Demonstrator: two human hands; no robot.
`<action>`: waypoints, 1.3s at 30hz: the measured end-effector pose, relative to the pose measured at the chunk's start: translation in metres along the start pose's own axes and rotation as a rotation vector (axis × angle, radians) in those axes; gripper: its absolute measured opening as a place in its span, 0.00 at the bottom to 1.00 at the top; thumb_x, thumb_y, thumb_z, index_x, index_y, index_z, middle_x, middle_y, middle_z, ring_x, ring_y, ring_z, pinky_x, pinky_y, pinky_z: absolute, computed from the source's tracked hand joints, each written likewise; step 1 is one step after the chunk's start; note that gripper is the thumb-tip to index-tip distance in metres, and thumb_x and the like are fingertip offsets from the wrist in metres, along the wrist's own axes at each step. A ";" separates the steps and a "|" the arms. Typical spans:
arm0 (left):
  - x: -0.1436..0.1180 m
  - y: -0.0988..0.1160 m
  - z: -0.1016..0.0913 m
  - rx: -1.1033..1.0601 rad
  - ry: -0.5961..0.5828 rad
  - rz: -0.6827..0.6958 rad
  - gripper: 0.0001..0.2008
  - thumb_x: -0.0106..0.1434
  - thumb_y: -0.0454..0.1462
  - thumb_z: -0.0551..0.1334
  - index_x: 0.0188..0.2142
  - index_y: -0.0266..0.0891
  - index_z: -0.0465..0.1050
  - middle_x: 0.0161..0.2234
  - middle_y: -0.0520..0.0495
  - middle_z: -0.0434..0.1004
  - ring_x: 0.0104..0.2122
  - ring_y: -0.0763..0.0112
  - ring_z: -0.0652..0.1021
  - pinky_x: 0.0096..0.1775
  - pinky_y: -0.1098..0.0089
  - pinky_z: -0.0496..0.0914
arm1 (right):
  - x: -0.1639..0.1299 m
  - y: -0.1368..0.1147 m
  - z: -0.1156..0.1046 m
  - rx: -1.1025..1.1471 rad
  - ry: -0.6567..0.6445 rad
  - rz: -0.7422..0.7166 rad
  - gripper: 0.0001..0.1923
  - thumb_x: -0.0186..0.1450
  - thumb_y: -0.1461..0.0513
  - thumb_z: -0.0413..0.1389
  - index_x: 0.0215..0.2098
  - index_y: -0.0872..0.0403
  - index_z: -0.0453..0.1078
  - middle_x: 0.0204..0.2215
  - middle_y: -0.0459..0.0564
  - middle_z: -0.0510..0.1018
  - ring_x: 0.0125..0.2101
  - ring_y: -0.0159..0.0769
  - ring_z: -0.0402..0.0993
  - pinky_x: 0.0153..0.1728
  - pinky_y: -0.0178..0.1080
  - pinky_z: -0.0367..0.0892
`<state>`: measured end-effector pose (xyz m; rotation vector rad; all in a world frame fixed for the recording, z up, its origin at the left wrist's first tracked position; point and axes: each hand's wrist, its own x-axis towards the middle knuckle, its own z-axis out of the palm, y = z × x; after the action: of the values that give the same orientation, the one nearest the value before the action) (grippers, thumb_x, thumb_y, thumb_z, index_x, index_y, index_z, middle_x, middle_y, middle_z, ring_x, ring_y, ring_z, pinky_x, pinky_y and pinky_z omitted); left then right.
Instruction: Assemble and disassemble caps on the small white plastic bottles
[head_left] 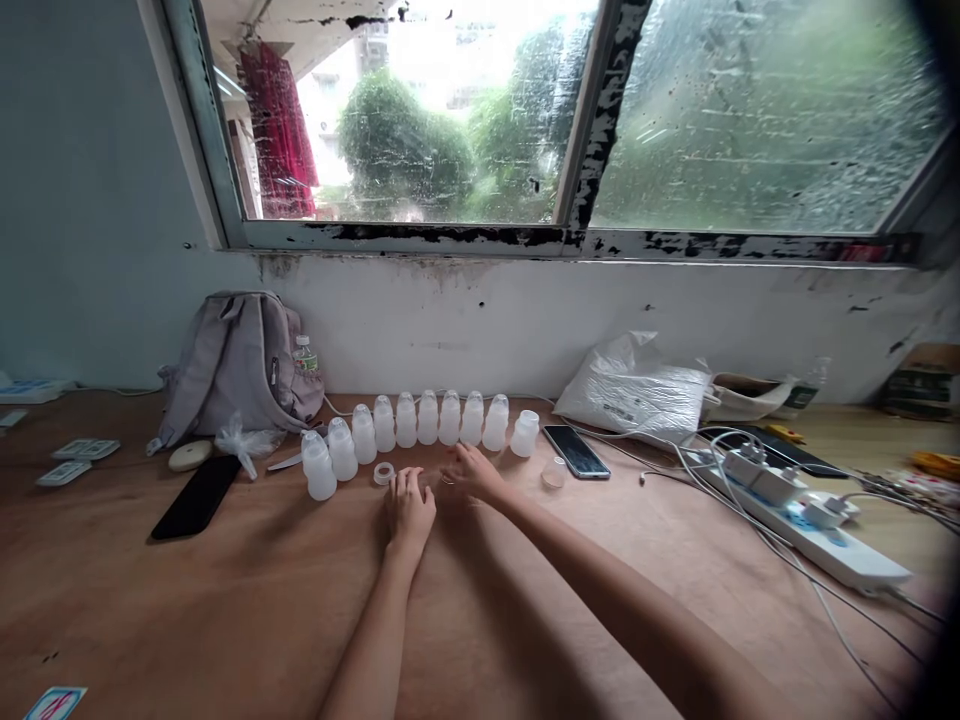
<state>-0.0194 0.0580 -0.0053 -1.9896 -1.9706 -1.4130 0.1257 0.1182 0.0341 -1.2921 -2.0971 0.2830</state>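
Several frosted white bottles, most with clear domed caps, stand in a curved row across the table; one is this middle bottle (406, 420). At the right end, another bottle (525, 434) stands with its neck uncovered. My left hand (411, 508) rests low over the table, fingers bent and slightly apart, beside a small translucent ring (384, 473). Whether its fingertips touch the ring is unclear. My right hand (474, 472) reaches in front of the row, its fingertips smeared by motion over a small clear piece (448, 478). A clear cap (554, 473) lies further right.
A grey backpack (232, 365) leans on the wall at left, with a black phone (196, 498) before it. Right of the bottles lie another phone (576, 452), a silvery plastic bag (637, 390) and a white power strip (817, 535) trailing cables.
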 end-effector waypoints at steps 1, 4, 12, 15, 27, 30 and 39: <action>0.000 0.000 -0.001 0.012 0.000 0.001 0.15 0.52 0.30 0.55 0.40 0.38 0.67 0.39 0.41 0.69 0.42 0.58 0.69 0.43 0.59 0.63 | -0.006 -0.001 0.010 0.011 0.000 0.001 0.07 0.53 0.64 0.56 0.31 0.53 0.66 0.30 0.50 0.70 0.33 0.38 0.66 0.34 0.37 0.60; 0.001 -0.003 -0.003 0.067 0.019 -0.013 0.16 0.51 0.30 0.55 0.41 0.37 0.66 0.41 0.40 0.68 0.43 0.56 0.68 0.43 0.58 0.63 | -0.019 -0.001 0.024 0.048 0.036 0.014 0.03 0.57 0.65 0.50 0.30 0.53 0.65 0.31 0.51 0.69 0.34 0.38 0.66 0.35 0.38 0.60; 0.003 -0.012 -0.006 0.198 0.108 -0.090 0.20 0.54 0.33 0.55 0.48 0.32 0.63 0.49 0.33 0.63 0.50 0.49 0.62 0.47 0.52 0.59 | -0.061 0.004 -0.004 0.205 0.147 0.001 0.05 0.59 0.60 0.50 0.35 0.50 0.62 0.31 0.48 0.70 0.31 0.36 0.67 0.33 0.38 0.61; 0.002 -0.017 -0.004 0.243 0.121 -0.129 0.20 0.56 0.36 0.53 0.48 0.32 0.63 0.51 0.30 0.61 0.52 0.46 0.59 0.48 0.49 0.56 | -0.076 0.009 -0.007 0.252 0.167 0.059 0.07 0.58 0.59 0.51 0.35 0.50 0.62 0.31 0.49 0.71 0.31 0.37 0.67 0.33 0.39 0.62; 0.004 -0.001 0.001 -0.005 -0.024 0.119 0.06 0.59 0.36 0.53 0.31 0.41 0.67 0.38 0.42 0.70 0.43 0.60 0.69 0.45 0.60 0.64 | -0.080 0.007 -0.009 0.314 -0.045 0.060 0.17 0.55 0.64 0.53 0.43 0.48 0.61 0.35 0.47 0.76 0.41 0.40 0.67 0.43 0.45 0.56; 0.002 0.016 -0.003 -0.180 -0.042 0.225 0.07 0.60 0.36 0.52 0.38 0.41 0.65 0.38 0.45 0.70 0.41 0.64 0.70 0.44 0.63 0.65 | -0.082 0.004 -0.011 0.375 -0.093 0.012 0.22 0.54 0.68 0.51 0.46 0.47 0.60 0.39 0.47 0.75 0.45 0.39 0.65 0.46 0.45 0.54; -0.009 0.036 -0.010 -0.167 -0.297 0.339 0.21 0.56 0.39 0.58 0.49 0.41 0.60 0.41 0.44 0.70 0.43 0.61 0.69 0.45 0.62 0.63 | -0.077 0.014 -0.010 0.598 0.141 0.235 0.26 0.47 0.72 0.45 0.44 0.51 0.59 0.36 0.49 0.72 0.40 0.35 0.67 0.39 0.39 0.63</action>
<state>0.0055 0.0378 0.0158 -2.5863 -1.5325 -1.3003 0.1649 0.0578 0.0028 -1.1407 -1.5661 0.8247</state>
